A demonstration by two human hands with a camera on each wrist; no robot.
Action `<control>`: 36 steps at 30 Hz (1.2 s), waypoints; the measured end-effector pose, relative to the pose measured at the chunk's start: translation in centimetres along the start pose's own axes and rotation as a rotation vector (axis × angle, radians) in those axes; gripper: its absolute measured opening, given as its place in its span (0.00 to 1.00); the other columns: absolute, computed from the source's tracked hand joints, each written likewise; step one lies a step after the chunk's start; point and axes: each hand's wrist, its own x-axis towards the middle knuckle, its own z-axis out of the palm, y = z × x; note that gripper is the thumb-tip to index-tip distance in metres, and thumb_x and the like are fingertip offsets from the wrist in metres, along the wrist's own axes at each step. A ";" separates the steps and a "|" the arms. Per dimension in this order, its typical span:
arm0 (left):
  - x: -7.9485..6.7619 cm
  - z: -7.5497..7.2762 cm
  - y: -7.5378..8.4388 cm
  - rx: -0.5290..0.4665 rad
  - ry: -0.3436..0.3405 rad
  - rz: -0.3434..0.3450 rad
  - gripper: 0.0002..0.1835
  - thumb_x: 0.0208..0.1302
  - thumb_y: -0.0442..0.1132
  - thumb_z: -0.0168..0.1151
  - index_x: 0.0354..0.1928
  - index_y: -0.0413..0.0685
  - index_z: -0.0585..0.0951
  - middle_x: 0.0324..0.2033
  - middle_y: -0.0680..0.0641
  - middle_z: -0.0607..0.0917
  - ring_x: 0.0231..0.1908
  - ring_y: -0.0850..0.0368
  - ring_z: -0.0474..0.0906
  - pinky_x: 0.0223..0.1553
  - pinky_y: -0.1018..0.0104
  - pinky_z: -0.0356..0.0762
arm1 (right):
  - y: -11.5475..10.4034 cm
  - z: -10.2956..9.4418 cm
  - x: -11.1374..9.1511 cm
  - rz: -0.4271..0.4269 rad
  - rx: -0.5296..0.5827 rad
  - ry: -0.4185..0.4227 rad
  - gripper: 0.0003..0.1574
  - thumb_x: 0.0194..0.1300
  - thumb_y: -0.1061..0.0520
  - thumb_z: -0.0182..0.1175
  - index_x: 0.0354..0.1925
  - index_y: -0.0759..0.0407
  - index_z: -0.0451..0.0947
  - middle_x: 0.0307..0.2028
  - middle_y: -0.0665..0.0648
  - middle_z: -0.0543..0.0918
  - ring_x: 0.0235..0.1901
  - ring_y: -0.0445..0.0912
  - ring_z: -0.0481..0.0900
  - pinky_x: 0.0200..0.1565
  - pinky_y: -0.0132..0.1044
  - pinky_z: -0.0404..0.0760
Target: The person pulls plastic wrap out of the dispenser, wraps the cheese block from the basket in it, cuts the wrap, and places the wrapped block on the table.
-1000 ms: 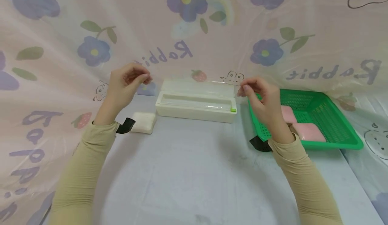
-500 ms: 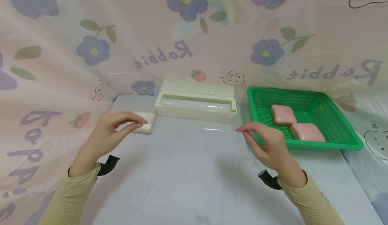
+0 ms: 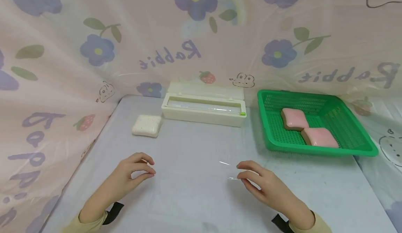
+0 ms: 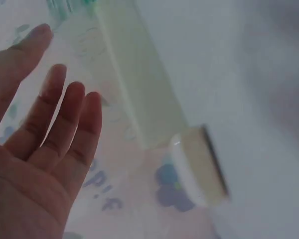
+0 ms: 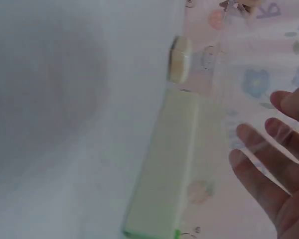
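Observation:
A sheet of clear cling film [image 3: 232, 178] stretches between both hands over the table's middle, showing mainly as thin glints. My left hand [image 3: 132, 175] pinches its left side between thumb and index finger; the other fingers are spread in the left wrist view. At the right side, my right hand [image 3: 265, 184] pinches the film near those glints. The see-through sheet also shows in the right wrist view. Behind the hands stands a white cling film box [image 3: 202, 117], lid [image 3: 205, 90] raised, a film roll [image 3: 201, 106] inside and a green slider [image 3: 242, 113] at its right end.
A speckled white, square, pillow-shaped block [image 3: 147, 125] lies left of the box. At the right, a green plastic basket [image 3: 351, 121] holds two pink-topped brown blocks [image 3: 295, 118]. A patterned curtain [image 3: 220, 58] rises behind the white table [image 3: 188, 205].
Both hands have come down from beside the box and back toward the person, bringing the cling film with them. The white block is now uncovered. Box, basket and blocks stay put.

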 end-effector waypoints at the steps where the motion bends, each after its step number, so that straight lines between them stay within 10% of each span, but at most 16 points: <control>1: -0.3 0.5 -0.3 0.019 -0.003 -0.002 0.20 0.42 0.23 0.75 0.34 0.57 0.85 0.40 0.55 0.78 0.39 0.59 0.75 0.42 0.80 0.72 | 0.2 0.4 -0.4 0.005 0.003 -0.003 0.11 0.73 0.55 0.49 0.39 0.53 0.79 0.47 0.52 0.78 0.40 0.43 0.80 0.40 0.24 0.79; 16: -0.1 4.2 -2.7 0.050 -0.302 -0.344 0.05 0.56 0.30 0.69 0.25 0.47 0.85 0.24 0.60 0.74 0.24 0.67 0.69 0.24 0.73 0.73 | 2.4 4.6 -3.3 0.043 0.034 -0.226 0.15 0.49 0.70 0.69 0.36 0.55 0.82 0.38 0.46 0.76 0.40 0.38 0.75 0.43 0.23 0.75; 26: 0.9 5.6 -1.9 0.063 -0.189 -0.777 0.08 0.53 0.30 0.68 0.21 0.45 0.80 0.15 0.55 0.76 0.18 0.62 0.70 0.20 0.70 0.69 | 2.3 4.7 -3.6 0.092 0.002 -0.317 0.13 0.51 0.66 0.71 0.37 0.56 0.85 0.37 0.46 0.77 0.38 0.37 0.75 0.40 0.23 0.76; 36: 0.4 5.0 -2.0 -0.021 -0.117 -0.952 0.20 0.46 0.31 0.76 0.36 0.36 0.73 0.17 0.50 0.77 0.14 0.56 0.76 0.20 0.67 0.74 | 0.7 2.5 -4.5 0.267 0.013 -0.441 0.13 0.61 0.55 0.66 0.45 0.53 0.83 0.47 0.46 0.81 0.49 0.41 0.78 0.48 0.40 0.81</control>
